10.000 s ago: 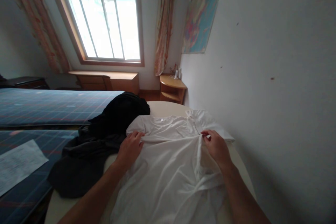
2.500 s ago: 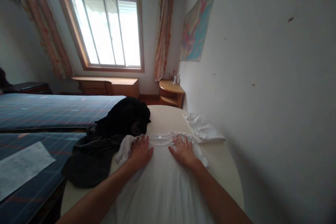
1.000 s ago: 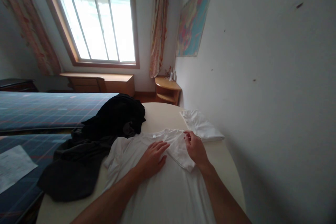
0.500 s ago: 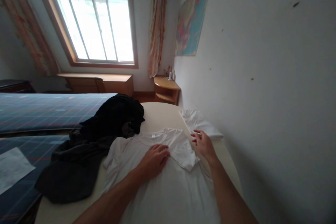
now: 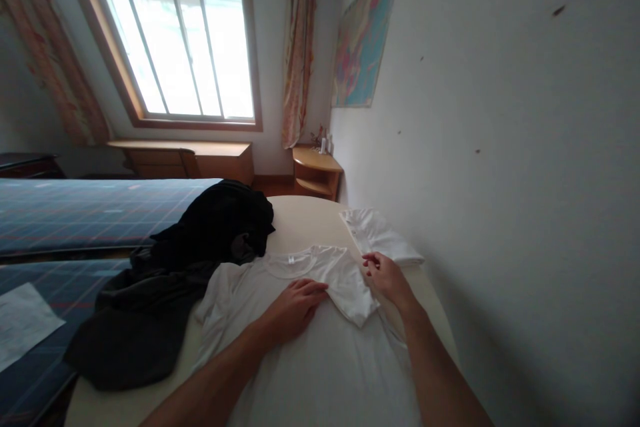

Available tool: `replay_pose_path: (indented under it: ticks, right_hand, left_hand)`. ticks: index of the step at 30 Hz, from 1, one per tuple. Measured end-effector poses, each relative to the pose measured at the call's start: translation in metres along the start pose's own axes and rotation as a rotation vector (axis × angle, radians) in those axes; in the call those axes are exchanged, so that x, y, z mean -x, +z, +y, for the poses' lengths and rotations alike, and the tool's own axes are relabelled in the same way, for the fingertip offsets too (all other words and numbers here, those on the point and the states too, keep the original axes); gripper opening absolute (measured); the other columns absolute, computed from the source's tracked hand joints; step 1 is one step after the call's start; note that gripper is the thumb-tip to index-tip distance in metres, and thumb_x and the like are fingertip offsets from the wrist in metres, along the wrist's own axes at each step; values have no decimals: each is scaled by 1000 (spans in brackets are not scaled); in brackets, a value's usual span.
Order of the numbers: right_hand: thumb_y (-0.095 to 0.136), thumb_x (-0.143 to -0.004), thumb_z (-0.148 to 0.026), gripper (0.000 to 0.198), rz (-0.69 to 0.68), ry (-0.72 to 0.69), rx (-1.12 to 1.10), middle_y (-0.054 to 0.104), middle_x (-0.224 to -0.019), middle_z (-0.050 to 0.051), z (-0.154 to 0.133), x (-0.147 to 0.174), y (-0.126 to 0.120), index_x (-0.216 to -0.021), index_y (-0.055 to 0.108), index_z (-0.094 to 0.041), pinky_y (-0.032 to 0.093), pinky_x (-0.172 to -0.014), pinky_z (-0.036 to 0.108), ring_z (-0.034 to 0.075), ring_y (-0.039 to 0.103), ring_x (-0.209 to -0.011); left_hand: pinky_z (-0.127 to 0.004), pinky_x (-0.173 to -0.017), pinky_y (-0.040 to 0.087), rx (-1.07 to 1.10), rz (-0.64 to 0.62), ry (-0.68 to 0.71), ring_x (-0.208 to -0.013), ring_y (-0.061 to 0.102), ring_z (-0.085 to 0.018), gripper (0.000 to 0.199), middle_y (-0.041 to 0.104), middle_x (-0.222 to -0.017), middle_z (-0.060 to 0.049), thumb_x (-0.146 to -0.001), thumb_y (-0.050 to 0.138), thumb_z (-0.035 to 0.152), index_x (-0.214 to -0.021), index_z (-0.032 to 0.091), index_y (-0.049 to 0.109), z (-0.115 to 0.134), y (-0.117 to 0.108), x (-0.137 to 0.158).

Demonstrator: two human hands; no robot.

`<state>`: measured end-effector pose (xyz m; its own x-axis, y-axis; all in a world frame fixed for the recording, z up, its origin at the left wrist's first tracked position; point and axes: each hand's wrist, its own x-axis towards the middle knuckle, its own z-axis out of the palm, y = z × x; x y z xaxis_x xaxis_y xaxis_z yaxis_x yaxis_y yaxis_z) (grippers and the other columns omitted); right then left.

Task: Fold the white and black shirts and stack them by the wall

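Note:
A white T-shirt lies spread on a cream round-edged table, its collar pointing away from me. Its right-hand sleeve is folded inward over the body of the shirt. My left hand rests flat on the chest, fingers stretched toward that sleeve. Just beyond the sleeve's outer edge is my right hand, fingers loosely bent and a little apart, with nothing seen between them. Close behind it lies a folded white garment.
Black and dark grey clothes are heaped along the left side of the table. Left of it stand blue plaid beds, one bearing a white sheet of paper. A wall runs along the right.
My left hand has slid slightly right across the shirt toward the folded sleeve. The fingers of my right hand have lowered a little and drawn closer together. The shirt looks nearly the same.

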<state>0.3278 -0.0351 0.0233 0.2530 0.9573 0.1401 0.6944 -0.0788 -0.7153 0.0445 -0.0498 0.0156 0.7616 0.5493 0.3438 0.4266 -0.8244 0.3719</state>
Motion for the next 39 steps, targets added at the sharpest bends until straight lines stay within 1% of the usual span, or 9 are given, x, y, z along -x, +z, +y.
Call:
replay_pose_path:
  ticks: [4, 10, 16, 22, 27, 31, 33, 37, 39]
  right_hand:
    - [49, -85, -21, 23, -183, -82, 173, 74, -89, 7, -12, 14, -19, -97, 68, -17, 48, -72, 25, 18, 68, -82]
    - [61, -71, -17, 23, -438, -267, 239, 69, -90, 4, -22, 52, -43, -93, 67, -19, 46, -72, 24, 18, 63, -80]
    - [52, -73, -13, 22, -411, -348, 289, 67, -90, 3, -12, 63, -48, -86, 68, -22, 44, -75, 24, 17, 62, -79]
    - [51, -75, -11, 22, -406, -303, 435, 68, -84, 4, -4, 54, -60, -79, 69, -22, 42, -73, 25, 18, 63, -79]
    - [48, -83, -12, 25, -288, -316, 490, 69, -100, 7, -31, 46, -40, -95, 68, -20, 44, -81, 28, 20, 65, -91]
    - [65, -85, -33, 33, -324, -463, 401, 66, -117, 8, -62, 53, -10, -116, 63, -22, 43, -96, 31, 23, 60, -109]
    - [72, -80, -38, 38, -358, -502, 389, 66, -115, 8, -71, 60, 4, -114, 63, -22, 44, -97, 33, 24, 59, -109]
    - [64, -88, -29, 12, -319, -495, 484, 66, -107, 8, -71, 68, 23, -97, 64, -20, 45, -93, 34, 25, 59, -105]
    - [56, -92, -22, 10, -292, -474, 528, 66, -107, 10, -68, 67, 27, -97, 63, -18, 45, -94, 34, 25, 59, -105]
  left_hand:
    - [-38, -112, 40, 9, 39, -29, -125, 54, -20, 42, 61, -138, -3, -93, 47, 10, -129, 25, 64, -1, 2, 0]
    - [-38, -113, 40, 25, 39, -23, -126, 54, -20, 44, 60, -138, -3, -92, 48, 10, -130, 27, 62, 1, 0, 0]
    - [-37, -113, 38, 56, 36, -16, -126, 52, -20, 47, 60, -138, -2, -91, 49, 9, -133, 28, 58, 1, 0, 1]
    - [-36, -111, 40, 97, 12, 11, -120, 55, -20, 46, 64, -127, -3, -89, 51, 9, -130, 26, 58, 2, -2, 1]
    - [-38, -112, 39, 60, 23, -14, -124, 53, -21, 50, 61, -133, -4, -88, 51, 11, -135, 26, 53, 2, 0, 0]
    - [-44, -114, 36, -50, 135, -179, -130, 49, -26, 51, 58, -137, -8, -83, 53, 13, -133, 20, 53, -4, 5, 0]
    - [-45, -115, 35, -104, 167, -249, -133, 48, -26, 49, 58, -138, -9, -83, 52, 13, -132, 18, 54, -10, 8, 0]
    - [-46, -117, 33, -168, 141, -303, -137, 45, -27, 50, 54, -143, -11, -87, 50, 18, -137, 17, 52, -17, 11, 0]
    - [-47, -117, 32, -178, 115, -300, -139, 42, -28, 51, 52, -146, -10, -89, 51, 20, -139, 17, 51, -19, 12, 0]
